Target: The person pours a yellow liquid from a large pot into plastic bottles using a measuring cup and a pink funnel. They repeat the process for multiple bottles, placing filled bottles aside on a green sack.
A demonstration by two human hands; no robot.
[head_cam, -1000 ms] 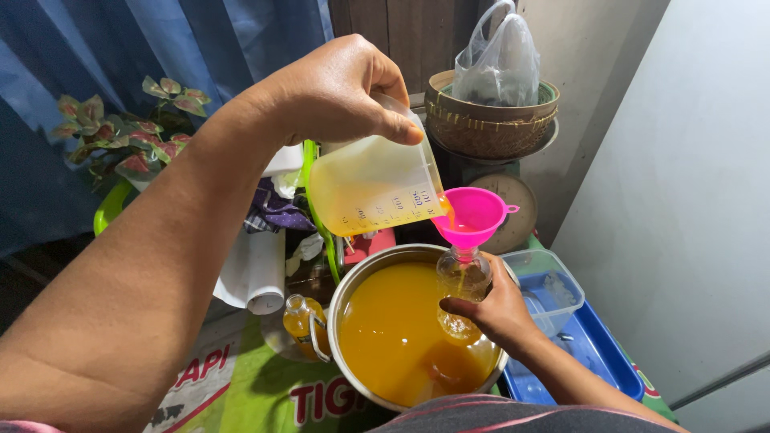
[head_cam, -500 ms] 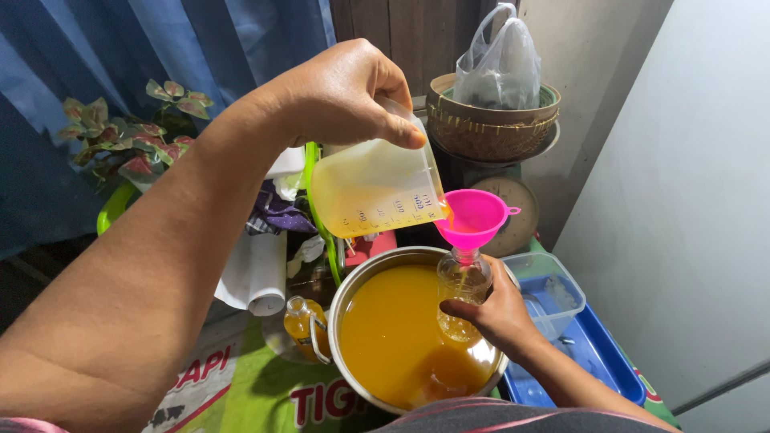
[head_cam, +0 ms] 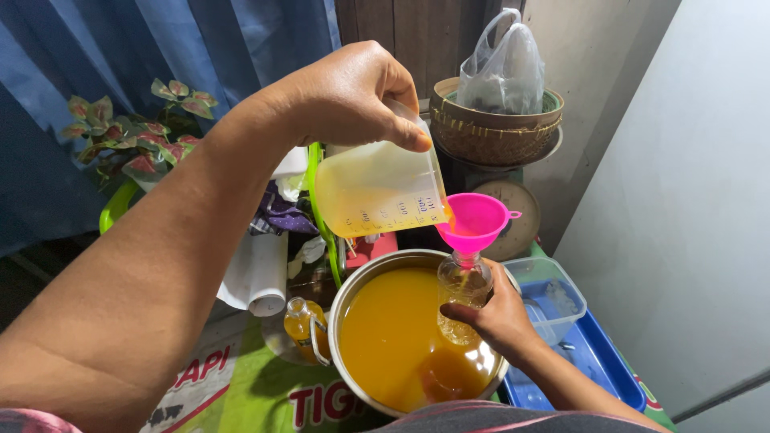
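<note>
- The left hand [head_cam: 353, 96] has its fingers curled tight round the rim of a clear measuring jug [head_cam: 377, 192], tilted with its spout at the pink funnel [head_cam: 475, 220].
- The right hand [head_cam: 493, 317] wraps its fingers round a small clear bottle [head_cam: 461, 293], upright under the funnel.
- The bottle is held over the steel pot [head_cam: 341, 301] of orange liquid.

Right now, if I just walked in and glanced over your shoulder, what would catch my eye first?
Probably the bright pink funnel in the middle, set in the neck of a small clear bottle that the right hand holds over a big metal pot of orange liquid. Above it, the left hand tips a clear measuring jug of yellowish liquid toward the funnel. Behind, a plastic bag sits in a woven basket.
</note>
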